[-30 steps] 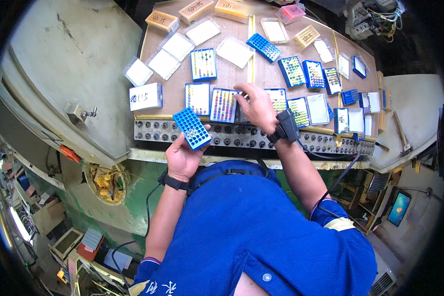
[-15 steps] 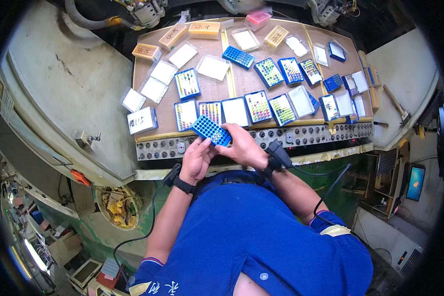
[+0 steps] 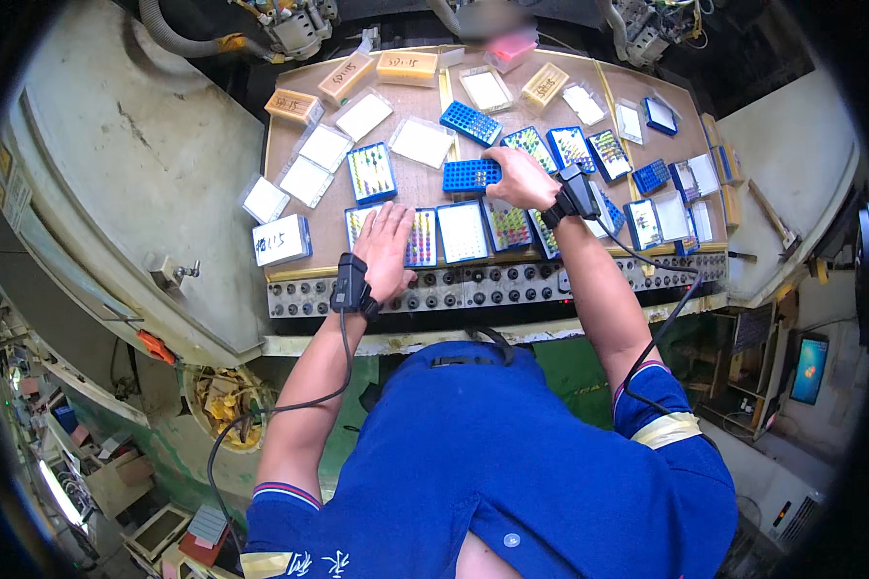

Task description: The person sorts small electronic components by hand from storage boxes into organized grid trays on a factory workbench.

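My right hand (image 3: 521, 179) grips the right end of a blue tray with rows of holes (image 3: 466, 177), thumb and fingers closed on it. A few small pieces stand in that tray near the fingers. My left hand (image 3: 390, 249) lies with fingers stretched out over two boxes at the front of the board. One is a box of small coloured pins in rows (image 3: 422, 241); the other is partly hidden under the fingers. Beside it sits a white-topped box (image 3: 462, 232). Another pin-filled box (image 3: 372, 172) lies just beyond my left fingertips.
A second blue hole tray (image 3: 470, 122) and several pin boxes (image 3: 571, 149) lie farther back and right. White lids (image 3: 422, 141) and yellowish boxes (image 3: 407, 68) cover the rear left. A row of dark knobs (image 3: 512, 283) runs along the front edge. A hammer (image 3: 772, 212) rests at right.
Both hands held the blue tray near the front edge. My left hand has let go and moved onto the front boxes; my right hand has carried the tray forward and right.
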{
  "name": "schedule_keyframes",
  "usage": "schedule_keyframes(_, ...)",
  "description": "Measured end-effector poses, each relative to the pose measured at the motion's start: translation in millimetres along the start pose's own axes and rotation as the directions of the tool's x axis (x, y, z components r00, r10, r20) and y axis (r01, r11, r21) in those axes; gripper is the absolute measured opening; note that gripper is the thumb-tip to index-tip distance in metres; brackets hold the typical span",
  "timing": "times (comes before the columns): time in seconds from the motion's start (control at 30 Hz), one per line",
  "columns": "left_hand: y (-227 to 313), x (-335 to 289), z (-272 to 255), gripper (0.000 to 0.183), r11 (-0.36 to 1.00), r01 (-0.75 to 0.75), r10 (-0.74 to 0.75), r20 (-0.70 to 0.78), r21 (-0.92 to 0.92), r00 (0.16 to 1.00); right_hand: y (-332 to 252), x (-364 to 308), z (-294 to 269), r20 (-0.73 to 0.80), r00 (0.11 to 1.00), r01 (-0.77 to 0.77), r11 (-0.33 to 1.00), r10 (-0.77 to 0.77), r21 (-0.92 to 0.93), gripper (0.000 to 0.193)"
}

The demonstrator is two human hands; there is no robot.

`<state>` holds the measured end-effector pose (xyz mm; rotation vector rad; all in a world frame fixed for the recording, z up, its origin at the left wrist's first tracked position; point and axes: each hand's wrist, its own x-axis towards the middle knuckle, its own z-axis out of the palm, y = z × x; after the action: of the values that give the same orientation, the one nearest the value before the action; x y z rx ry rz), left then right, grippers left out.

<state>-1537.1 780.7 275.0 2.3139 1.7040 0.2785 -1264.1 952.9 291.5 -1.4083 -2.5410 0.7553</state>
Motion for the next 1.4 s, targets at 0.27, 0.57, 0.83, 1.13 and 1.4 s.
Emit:
schedule_keyframes(0.27,-4,10,1,0.103,0.998,0.056,-0.056,-0.007,-0.029,0.998,4,4,9,-0.108,0.99,-0.114,0.966,0.091,-0.231,0.051)
schedule_keyframes(0.57,14,5,-3,0.117,0.936,0.346,-0.345,0.03,-0.068,0.938,-32,89,30,-0.223,0.958,-0.217,0.962,0.178,-0.167,0.024)
schedule_keyframes(0.83,-25,6,-6,0.088,0.994,0.084,-0.082,0.042,-0.067,0.996,-26,118,37,-0.186,0.957,-0.272,0.914,0.223,-0.301,0.021)
schedule_keyframes(1.13,-33,-7,3,0.082,0.774,0.208,-0.228,0.043,-0.598,0.973,-27,38,5,-0.35,0.887,-0.155,0.909,0.301,0.387,0.018)
schedule_keyframes(1.4,-6,-47,-20,0.097,-0.641,-0.01,-0.266,0.209,-0.767,0.941,-70,-70,15,-0.257,0.938,0.028,0.69,0.231,0.723,0.011)
